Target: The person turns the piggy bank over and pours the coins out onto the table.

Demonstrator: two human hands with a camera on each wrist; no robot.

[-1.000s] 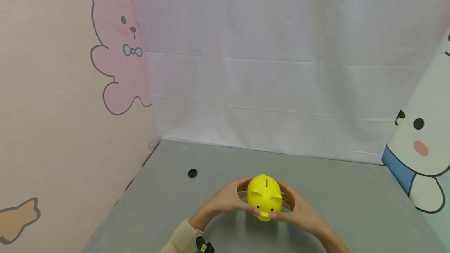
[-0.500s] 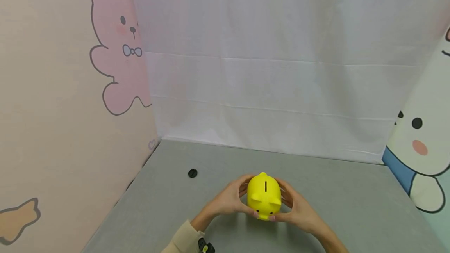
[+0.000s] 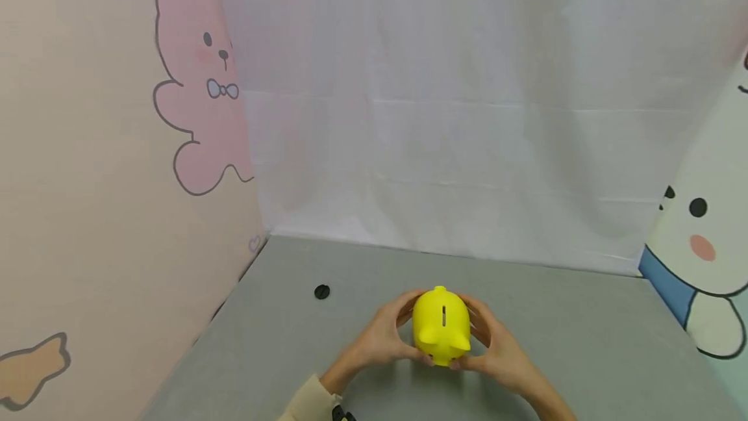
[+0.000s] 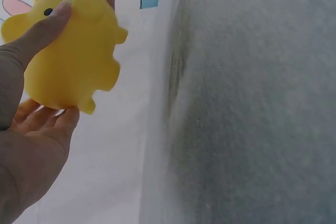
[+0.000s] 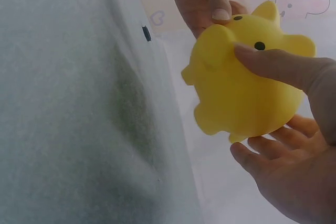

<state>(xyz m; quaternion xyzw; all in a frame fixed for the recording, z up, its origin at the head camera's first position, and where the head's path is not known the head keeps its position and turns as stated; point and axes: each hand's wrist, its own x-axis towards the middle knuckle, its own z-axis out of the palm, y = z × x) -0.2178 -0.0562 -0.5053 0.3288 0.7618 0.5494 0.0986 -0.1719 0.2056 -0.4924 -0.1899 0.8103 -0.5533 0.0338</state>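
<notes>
A yellow piggy bank [image 3: 432, 320] with a dark coin slot in its back is held between both hands, raised above the grey table. My left hand [image 3: 382, 334] grips its left side, the thumb by the snout and the fingers round the rear. On the other side my right hand [image 3: 497, 349] grips it the same way. Both wrist views show the piggy bank [image 4: 73, 51] from its underside, with its short feet apart from the table. In the right wrist view the right thumb [image 5: 278, 66] presses next to an eye.
A small round black cap [image 3: 322, 292] lies on the grey table [image 3: 280, 343], farther back and left of the hands. A white cloth [image 3: 444, 115] hangs behind the table. Walls with cartoon animals stand at the left [image 3: 117, 213] and right.
The piggy bank has tilted in both hands, its snout dipping down, so more of its back and less of its face shows. Both hands keep their hold.
</notes>
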